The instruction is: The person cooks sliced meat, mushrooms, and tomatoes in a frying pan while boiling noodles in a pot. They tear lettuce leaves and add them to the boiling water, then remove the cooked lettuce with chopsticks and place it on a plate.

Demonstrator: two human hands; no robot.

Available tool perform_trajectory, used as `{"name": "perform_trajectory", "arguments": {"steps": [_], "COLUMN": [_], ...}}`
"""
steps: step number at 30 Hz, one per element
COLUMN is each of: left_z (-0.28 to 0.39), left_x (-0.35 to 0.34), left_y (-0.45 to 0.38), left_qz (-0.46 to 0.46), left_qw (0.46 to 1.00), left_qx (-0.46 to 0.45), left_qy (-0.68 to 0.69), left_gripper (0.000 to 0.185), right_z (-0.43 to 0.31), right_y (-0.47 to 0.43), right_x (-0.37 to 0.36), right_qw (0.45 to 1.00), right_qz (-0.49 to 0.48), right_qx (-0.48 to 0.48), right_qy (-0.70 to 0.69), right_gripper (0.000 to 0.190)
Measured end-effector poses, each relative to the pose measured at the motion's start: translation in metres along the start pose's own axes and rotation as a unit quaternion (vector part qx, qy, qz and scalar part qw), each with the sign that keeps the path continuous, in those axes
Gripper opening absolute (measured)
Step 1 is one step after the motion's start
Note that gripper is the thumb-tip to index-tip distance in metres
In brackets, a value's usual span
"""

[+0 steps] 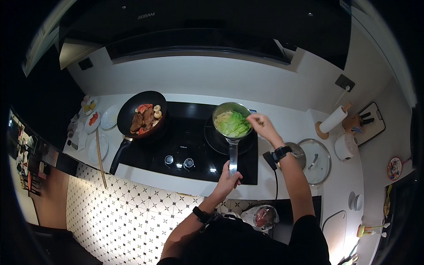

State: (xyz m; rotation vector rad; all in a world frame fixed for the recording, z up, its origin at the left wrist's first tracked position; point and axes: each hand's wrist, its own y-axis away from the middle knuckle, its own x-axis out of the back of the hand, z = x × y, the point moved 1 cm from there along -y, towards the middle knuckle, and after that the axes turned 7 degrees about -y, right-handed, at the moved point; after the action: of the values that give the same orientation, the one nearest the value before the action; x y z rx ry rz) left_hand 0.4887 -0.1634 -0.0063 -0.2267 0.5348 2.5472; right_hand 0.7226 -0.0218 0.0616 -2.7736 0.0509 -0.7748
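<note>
A metal saucepan (233, 104) stands on the right burner, with green lettuce leaves (236, 125) on its right side and pale noodle-like food (223, 118) at the left. My left hand (228, 180) grips the end of its metal handle (233, 157). At the pan's right rim is my right hand (261, 126), fingers bent near the lettuce; whether they pinch a leaf cannot be made out. A black frying pan (127, 106) at the left of the cooktop, tilted, holds browned meat (148, 116), tomato pieces (144, 108) and mushrooms (157, 114).
Several plates, one bearing chopsticks (98, 149), line the left counter. Right of the cooktop lie a glass lid (323, 159) and a black corded plug (270, 160). A paper towel roll (334, 119), knives (366, 118) and a white appliance (345, 145) stand beyond.
</note>
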Motion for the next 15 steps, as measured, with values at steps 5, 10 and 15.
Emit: {"name": "perform_trajectory", "arguments": {"steps": [5, 10, 15], "left_z": [-0.010, -0.018, -0.010], "left_x": [0.003, 0.000, 0.028], "left_y": [-0.005, -0.011, 0.013], "left_qz": [0.007, 0.023, 0.052], "left_qw": [1.000, 0.999, 0.998], "left_qx": [0.006, -0.006, 0.007], "left_qy": [-0.015, -0.031, -0.034], "left_gripper": [0.072, 0.078, 0.086], "right_z": [0.016, 0.004, -0.004], "right_y": [-0.005, 0.003, 0.004], "right_x": [-0.013, -0.013, -0.017], "right_qw": [0.997, 0.989, 0.987], "right_qz": [-0.007, -0.113, -0.016], "right_qx": [-0.065, -0.064, -0.033], "right_qy": [-0.043, -0.076, -0.154], "right_gripper": [0.024, 0.022, 0.028]}}
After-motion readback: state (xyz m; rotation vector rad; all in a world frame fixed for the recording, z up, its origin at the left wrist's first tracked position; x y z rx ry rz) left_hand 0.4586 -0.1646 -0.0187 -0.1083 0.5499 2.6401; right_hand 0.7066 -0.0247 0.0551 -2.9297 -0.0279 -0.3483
